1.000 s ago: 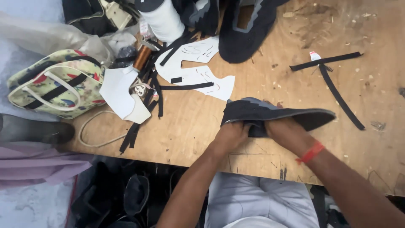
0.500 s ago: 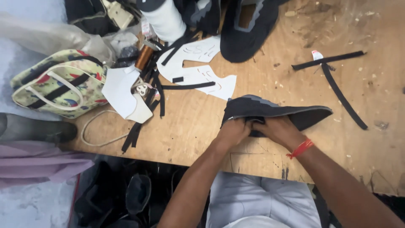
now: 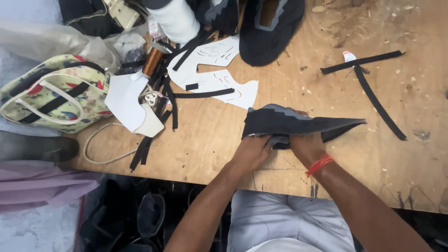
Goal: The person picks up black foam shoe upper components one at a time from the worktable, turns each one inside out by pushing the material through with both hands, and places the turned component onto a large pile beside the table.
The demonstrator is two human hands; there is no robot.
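Both hands' fingers, left hand and right hand, clamped as before on the dark shoe upper, now flatter.

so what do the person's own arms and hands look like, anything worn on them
Both forearms are bare, with no sleeves showing up to the bottom edge of the picture, and neither hand wears a glove. The left hand shows no band, watch or ring. The right hand has a thin red thread band wound in several strands around its wrist. The fingers are largely hidden, so any rings there cannot be told.
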